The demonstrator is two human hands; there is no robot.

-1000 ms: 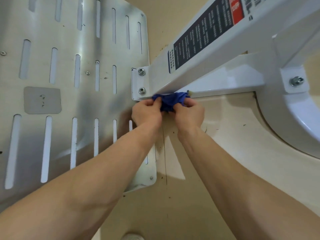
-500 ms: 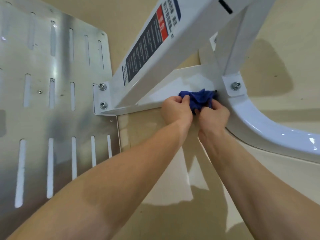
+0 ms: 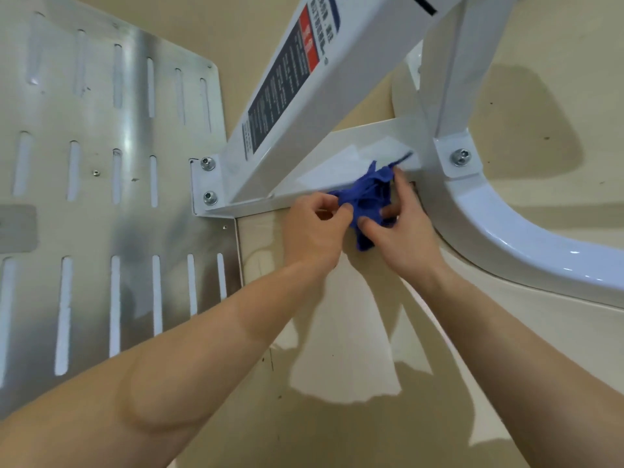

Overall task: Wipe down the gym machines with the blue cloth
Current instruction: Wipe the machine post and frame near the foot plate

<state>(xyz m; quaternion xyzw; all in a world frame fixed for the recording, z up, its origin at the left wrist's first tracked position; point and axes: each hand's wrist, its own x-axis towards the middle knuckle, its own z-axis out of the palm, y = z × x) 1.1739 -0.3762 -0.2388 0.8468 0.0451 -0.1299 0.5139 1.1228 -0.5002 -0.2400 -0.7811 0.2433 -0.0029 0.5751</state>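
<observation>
At the foot of the white painted steel machine frame [image 3: 341, 96], one crumpled blue cloth [image 3: 369, 194] sits bunched over the low base bar [image 3: 337, 167] — left hand [image 3: 314, 231] and right hand [image 3: 407, 231], each grip pinching it. Three silver bolts [image 3: 210, 197]; one slotted aluminium footplate [image 3: 101, 170] at left.

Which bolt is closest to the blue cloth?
The lone bolt on the right bracket; the other two sit paired farther off, left of the blue cloth.
</observation>
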